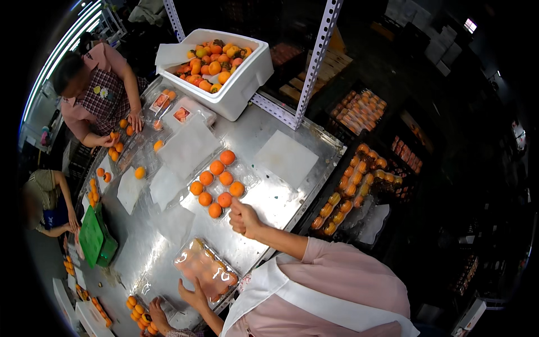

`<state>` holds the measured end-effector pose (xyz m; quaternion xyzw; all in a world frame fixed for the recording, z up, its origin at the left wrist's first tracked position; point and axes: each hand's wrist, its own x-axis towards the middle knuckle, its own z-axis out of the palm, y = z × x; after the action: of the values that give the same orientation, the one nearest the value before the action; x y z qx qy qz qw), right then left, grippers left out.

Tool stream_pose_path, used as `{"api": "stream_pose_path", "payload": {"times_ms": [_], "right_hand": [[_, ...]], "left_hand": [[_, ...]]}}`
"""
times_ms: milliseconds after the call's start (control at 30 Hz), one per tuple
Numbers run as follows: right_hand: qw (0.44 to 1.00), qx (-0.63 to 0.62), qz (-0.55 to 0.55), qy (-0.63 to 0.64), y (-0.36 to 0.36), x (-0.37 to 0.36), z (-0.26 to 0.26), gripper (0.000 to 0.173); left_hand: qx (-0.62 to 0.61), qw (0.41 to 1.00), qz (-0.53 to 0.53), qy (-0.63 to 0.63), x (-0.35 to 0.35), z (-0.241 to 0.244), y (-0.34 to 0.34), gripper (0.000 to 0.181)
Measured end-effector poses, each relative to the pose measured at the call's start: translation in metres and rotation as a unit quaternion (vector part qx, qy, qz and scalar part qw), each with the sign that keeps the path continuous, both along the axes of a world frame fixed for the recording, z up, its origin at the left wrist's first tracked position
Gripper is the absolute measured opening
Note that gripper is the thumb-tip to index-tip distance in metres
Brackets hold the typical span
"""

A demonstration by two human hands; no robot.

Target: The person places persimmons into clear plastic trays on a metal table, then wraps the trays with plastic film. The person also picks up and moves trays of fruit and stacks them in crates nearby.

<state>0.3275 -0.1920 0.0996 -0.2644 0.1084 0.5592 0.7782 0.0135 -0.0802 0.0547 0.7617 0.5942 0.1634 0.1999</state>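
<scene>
Just off the near edge of an open clear plastic tray (pixel 249 176), my right hand (pixel 246 219) is curled into a fist. Its thumb is close to an orange persimmon (pixel 224 200), and I see nothing in its grasp. Several persimmons sit in rows in that tray, with bare cells at its right side. My left hand (pixel 195 295) has its fingers spread at the lower edge of a closed clear clamshell (pixel 206 267). That pack holds fruit under a pinkish sheet. Whether the fingertips touch it, I cannot tell.
Another person's hand (pixel 158 316) works beside persimmons (pixel 139 311) at my left. Across the metal table (pixel 236 130), a person in a checked apron (pixel 105 80) handles fruit. A foam box (pixel 252 71) of persimmons, a perforated post (pixel 313 63), white sheets (pixel 286 158) and a green container (pixel 94 236) stand around.
</scene>
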Motion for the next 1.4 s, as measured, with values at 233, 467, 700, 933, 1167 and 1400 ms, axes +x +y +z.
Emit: {"api": "stream_pose_path", "payload": {"times_ms": [233,467,700,933,1167,1400], "right_hand": [[0.964,0.075,0.122,-0.223,0.019,-0.066,0.03,0.031],[0.682,0.079,-0.042,-0.726,0.041,-0.071,0.001,0.035],[0.523,-0.069,-0.11,-0.842,0.038,-0.046,0.036,0.054],[0.626,0.033,-0.073,-0.776,0.049,-0.068,0.012,0.037],[0.727,0.086,-0.005,-0.681,0.039,-0.078,0.01,0.023],[0.916,0.151,0.076,-0.363,0.03,-0.078,0.015,0.033]], "left_hand": [[-0.528,0.602,-0.013,-0.599,0.127,0.067,-0.033,0.053],[-0.433,0.619,0.006,-0.655,0.176,0.056,-0.047,0.05],[-0.437,0.64,-0.004,-0.632,0.171,0.055,-0.035,0.043],[-0.397,0.69,0.059,-0.602,0.161,0.056,-0.033,0.035],[-0.403,0.694,0.033,-0.595,0.143,0.045,-0.022,0.031],[-0.417,0.698,0.063,-0.579,0.165,0.079,-0.044,0.03]]}}
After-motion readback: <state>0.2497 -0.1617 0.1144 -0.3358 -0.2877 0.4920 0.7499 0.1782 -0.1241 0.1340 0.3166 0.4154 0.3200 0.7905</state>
